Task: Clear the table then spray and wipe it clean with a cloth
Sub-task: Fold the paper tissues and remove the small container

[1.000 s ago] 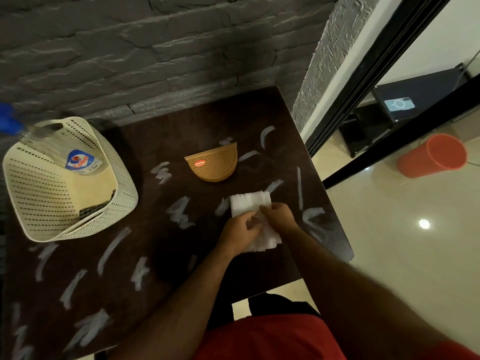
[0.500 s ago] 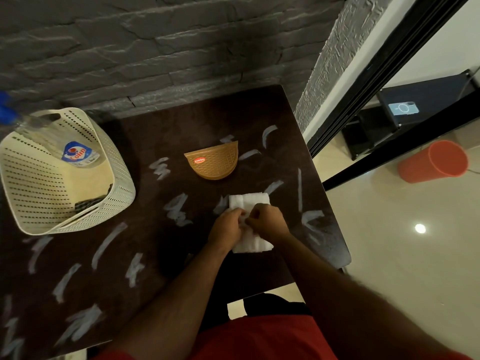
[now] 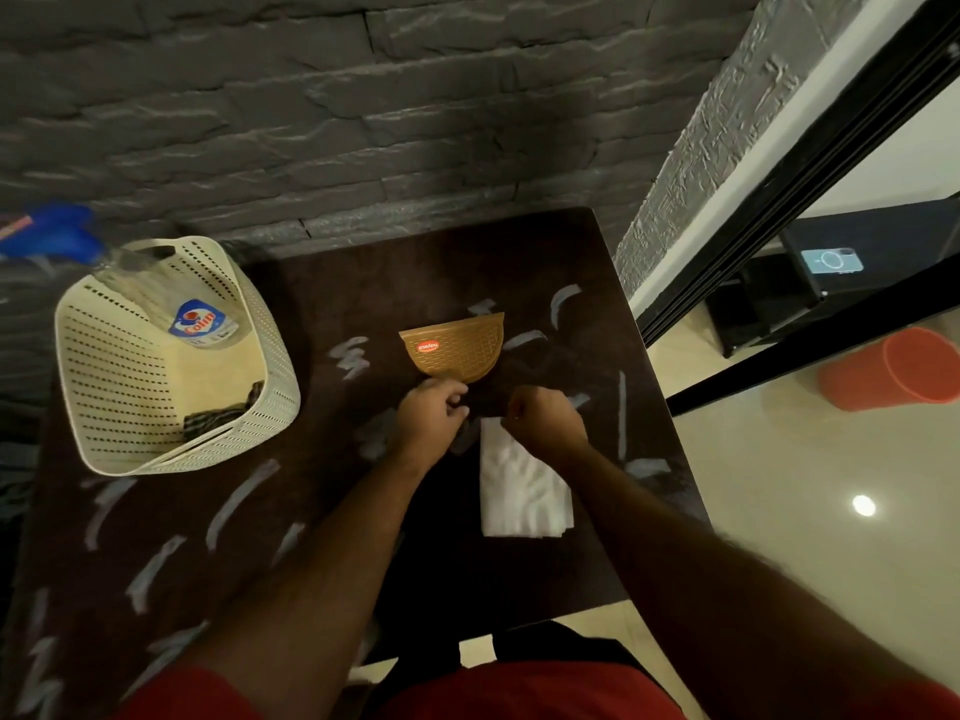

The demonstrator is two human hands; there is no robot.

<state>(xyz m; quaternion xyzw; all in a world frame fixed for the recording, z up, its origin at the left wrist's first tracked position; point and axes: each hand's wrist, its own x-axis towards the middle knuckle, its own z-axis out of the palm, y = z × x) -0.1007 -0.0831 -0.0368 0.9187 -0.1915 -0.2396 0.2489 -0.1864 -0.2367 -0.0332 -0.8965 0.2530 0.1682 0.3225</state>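
Note:
The dark brown table [image 3: 322, 537] carries several white smears. On it, toward the right front, lies a folded white cloth [image 3: 524, 491]. My right hand [image 3: 545, 420] is closed on the cloth's far edge. My left hand [image 3: 431, 413] is just left of it with curled fingers and nothing visible in it, close to the near edge of a brown woven half-round holder [image 3: 457, 348]. At the table's left, a clear spray bottle [image 3: 200, 317] with a blue trigger leans in a cream perforated basket [image 3: 104, 387].
A grey stone wall runs behind the table. A dark item [image 3: 223, 413] lies in the bottom of the basket. To the right on the tiled floor are an orange bin [image 3: 893, 368] and a black stand with a phone [image 3: 831, 259] on it.
My hands have parted; the left moved off the cloth toward the brown holder. The cloth now lies flat, stretching toward me, with only my right hand at its far edge.

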